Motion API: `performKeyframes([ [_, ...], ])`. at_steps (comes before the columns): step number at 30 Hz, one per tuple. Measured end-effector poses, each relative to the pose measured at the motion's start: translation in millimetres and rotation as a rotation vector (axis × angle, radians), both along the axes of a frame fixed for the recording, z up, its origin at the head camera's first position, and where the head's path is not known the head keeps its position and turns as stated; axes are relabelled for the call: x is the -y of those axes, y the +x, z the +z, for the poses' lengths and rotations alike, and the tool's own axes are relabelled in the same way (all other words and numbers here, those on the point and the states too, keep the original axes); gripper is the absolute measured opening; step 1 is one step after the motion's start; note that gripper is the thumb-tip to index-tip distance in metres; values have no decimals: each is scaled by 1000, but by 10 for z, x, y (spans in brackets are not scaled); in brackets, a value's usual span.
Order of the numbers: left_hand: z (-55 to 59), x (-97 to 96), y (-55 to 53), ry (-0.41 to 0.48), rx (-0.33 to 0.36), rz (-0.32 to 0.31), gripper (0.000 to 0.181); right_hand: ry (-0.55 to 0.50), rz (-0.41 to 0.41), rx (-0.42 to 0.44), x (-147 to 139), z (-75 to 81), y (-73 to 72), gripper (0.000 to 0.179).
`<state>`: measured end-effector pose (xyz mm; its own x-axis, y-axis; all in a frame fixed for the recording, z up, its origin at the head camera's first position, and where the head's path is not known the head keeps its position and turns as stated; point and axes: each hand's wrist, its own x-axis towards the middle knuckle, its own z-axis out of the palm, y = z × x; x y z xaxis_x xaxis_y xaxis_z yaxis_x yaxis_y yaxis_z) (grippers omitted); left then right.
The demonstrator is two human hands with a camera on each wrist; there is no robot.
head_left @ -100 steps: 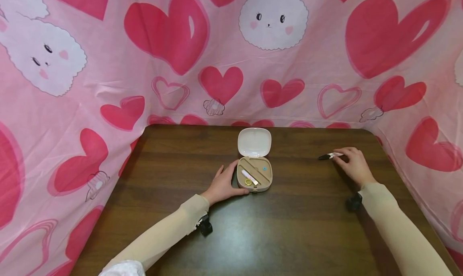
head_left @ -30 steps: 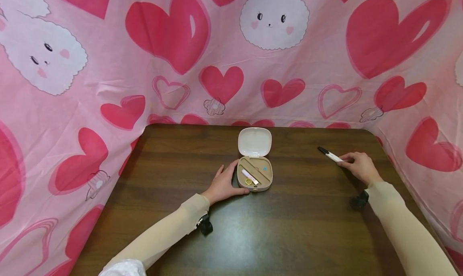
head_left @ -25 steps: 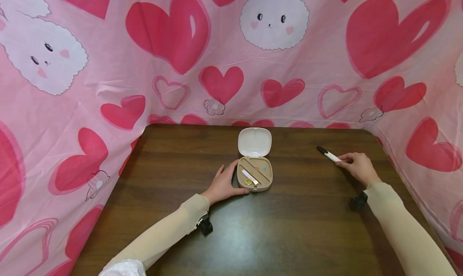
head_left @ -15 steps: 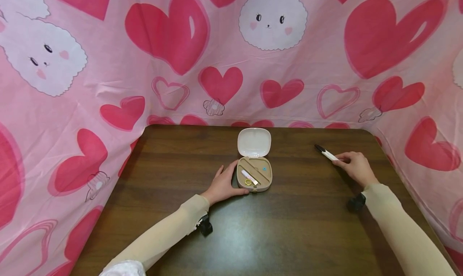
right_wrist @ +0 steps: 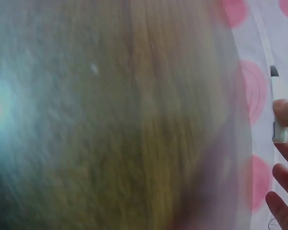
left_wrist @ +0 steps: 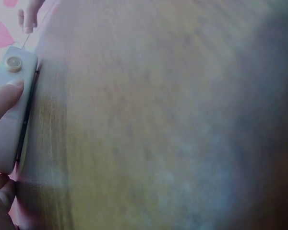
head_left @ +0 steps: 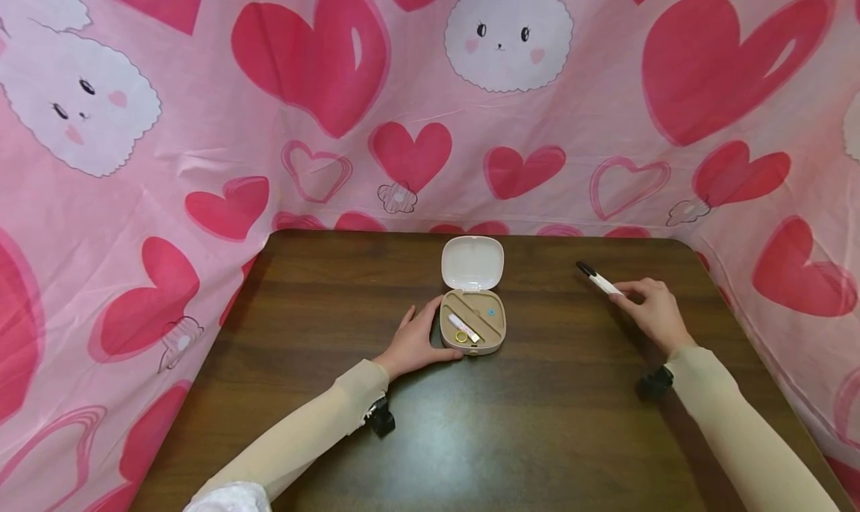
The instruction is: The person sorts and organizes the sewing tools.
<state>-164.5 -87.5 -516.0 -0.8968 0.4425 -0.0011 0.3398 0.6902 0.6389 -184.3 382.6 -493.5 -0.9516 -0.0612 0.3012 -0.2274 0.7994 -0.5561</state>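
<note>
My left hand (head_left: 415, 346) holds a small beige case (head_left: 500, 340) by its left side, the thumb lying along its front wall near the round clasp (left_wrist: 13, 63). The case's white lid (head_left: 473, 263) stands raised at the back. Inside, diagonal dividers separate the compartments. A small white tube (head_left: 463, 328) and a gold ring (head_left: 460, 336) lie in the front left part, and a tiny blue piece (head_left: 491, 313) in the right part. My right hand (head_left: 655, 314) pinches a white marker (head_left: 605, 283) by its rear end, black cap (head_left: 586, 268) pointing to the back left.
The brown wooden table (head_left: 524, 437) carries the case near its back middle. Pink cloth (head_left: 578, 116) printed with hearts and rabbits hangs behind and along both sides. A black wrist camera (head_left: 381, 419) sits under the left forearm, and another camera (head_left: 655, 384) under the right.
Over the last second, the right hand has moved a little left with the marker. Compared with the oldest frame, the marker's grip sits nearer its rear end. Left hand and case have stayed put.
</note>
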Motion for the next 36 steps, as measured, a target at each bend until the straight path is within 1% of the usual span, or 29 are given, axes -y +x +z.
performKeyframes([
  [6, -2, 1, -1, 6, -1, 3, 112, -27, -13, -41, 82, -13, 22, 19],
  [13, 3, 1, 1, 10, 2, 4, 113, -44, -37, -35, 157, -27, 47, 23],
  [19, 7, 4, 11, 13, 8, 2, 112, -62, -53, -59, 258, -33, 83, 21],
  [28, 20, 2, 15, 12, 13, -3, 112, -101, -28, -110, 439, -9, 125, 17],
  [36, 14, -1, 11, 5, 6, -2, 112, -136, 1, -135, 561, 5, 161, 17],
])
